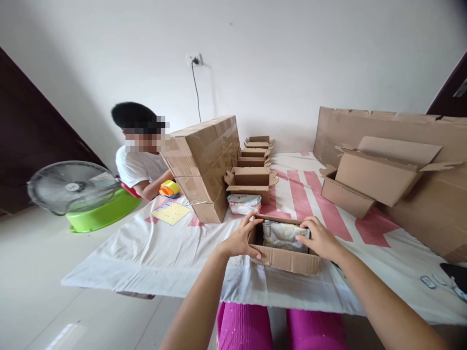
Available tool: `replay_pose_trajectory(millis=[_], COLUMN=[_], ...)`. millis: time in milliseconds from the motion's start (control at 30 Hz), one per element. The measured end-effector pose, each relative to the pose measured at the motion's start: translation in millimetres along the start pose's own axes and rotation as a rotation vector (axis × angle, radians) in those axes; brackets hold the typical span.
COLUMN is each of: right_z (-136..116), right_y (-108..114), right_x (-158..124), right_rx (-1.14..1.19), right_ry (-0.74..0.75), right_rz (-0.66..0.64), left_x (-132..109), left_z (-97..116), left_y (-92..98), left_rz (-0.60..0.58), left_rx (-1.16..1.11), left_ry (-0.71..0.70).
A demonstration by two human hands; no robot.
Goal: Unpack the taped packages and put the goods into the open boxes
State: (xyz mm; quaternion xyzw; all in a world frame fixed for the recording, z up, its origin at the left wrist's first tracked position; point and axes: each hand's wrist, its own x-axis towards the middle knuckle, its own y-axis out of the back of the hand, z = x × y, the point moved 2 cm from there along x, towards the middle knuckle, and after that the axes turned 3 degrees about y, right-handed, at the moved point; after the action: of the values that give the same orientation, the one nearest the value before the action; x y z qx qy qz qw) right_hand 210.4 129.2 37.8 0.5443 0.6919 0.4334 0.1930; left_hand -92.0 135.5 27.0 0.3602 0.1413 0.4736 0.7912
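An open cardboard box (288, 260) stands at the table's front edge, with a clear-wrapped packet (284, 235) upright inside it. My left hand (243, 239) grips the box's left end, thumb on the near side and fingers over the far rim. At the right end, my right hand (318, 238) reaches over the rim, its fingers on the packet's right edge; whether it also grips the box wall cannot be made out. Just behind the box lies a white, green and red packet (244, 203).
Stacked taped boxes (204, 160) rise at centre-left. Behind are open boxes (251, 181); more open boxes (375, 172) lean by a large cardboard sheet (328, 127) at right. A person (140, 165) sits left, near a yellow-orange object (170, 188) and a fan (75, 187).
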Motion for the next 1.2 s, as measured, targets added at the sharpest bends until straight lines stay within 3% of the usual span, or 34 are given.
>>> replay_pose_trajectory(millis=[567,633,733,833,900,967,1067,1200], right_z=[0,-4,-14,-26,-32,-36,-37,-28], right_y=[-12,-12,-8,1,13,30,54,66], right_x=[-14,-19,-38,-59,-70,-78,-89,-102], right_rx=[0.011,0.008,0.055,0.306,0.58,0.837,1.051,1.122], right_ry=[0.09,0.14,0.306,0.368,0.297,0.184,-0.007,-0.153], right_rz=[0.121,0.224,0.485,0.644,0.746,0.926,1.146,1.149], left_x=[-21,-24,-31,-41,-48,-54,-65,-76], left_z=[5,8,12,16,19,22,25,23], left_y=[-14.4,-14.5,-14.3,-16.4,-19.6,-23.4,-26.9,-17.5], left_rz=[0.146,0.159,0.183,0.195,0.209,0.243,0.299,0.345], left_rx=[-0.088,-0.087,-0.067,-0.044,-0.031,-0.005,0.029,-0.018], left_ry=[-0.076,-0.079,-0.094,-0.109,-0.101,-0.096,-0.112,-0.104])
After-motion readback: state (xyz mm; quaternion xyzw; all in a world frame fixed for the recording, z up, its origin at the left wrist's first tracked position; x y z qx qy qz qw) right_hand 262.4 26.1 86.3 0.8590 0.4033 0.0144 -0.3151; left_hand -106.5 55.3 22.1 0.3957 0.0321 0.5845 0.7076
